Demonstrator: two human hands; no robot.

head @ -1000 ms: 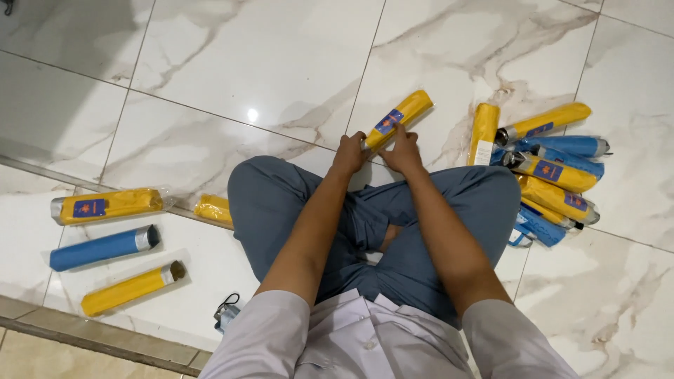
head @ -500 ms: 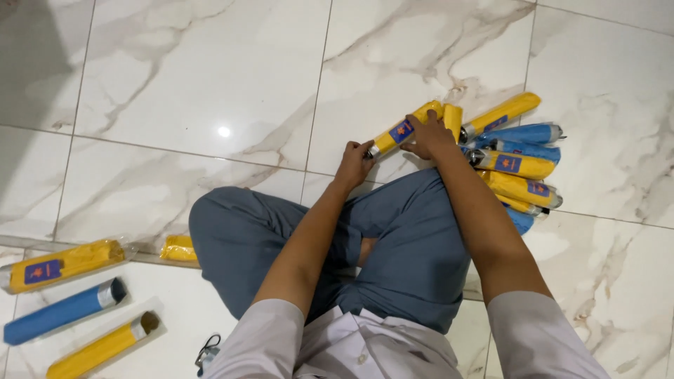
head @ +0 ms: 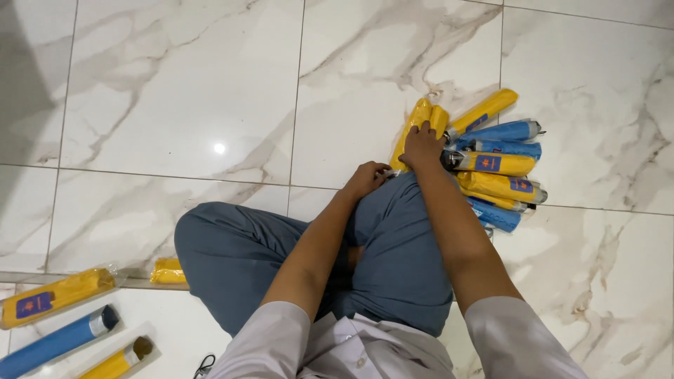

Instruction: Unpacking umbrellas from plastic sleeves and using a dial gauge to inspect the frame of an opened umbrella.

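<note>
R hand fingers grip yellow umbrella by pile; L hand fingers seemingly curled at its end.

Bright, even indoor light falls from overhead onto a glossy white marble floor. A small round glare spot (the reflection of a ceiling lamp) sits on the tile to the left of the person's hands. A soft grey shadow darkens the floor at the far left of that glare spot. Shadows under the arms and legs are faint and short. The picture is mostly sharp, with slight softness toward the corners and mild wide-angle bending of the tile lines near the edges.
</note>
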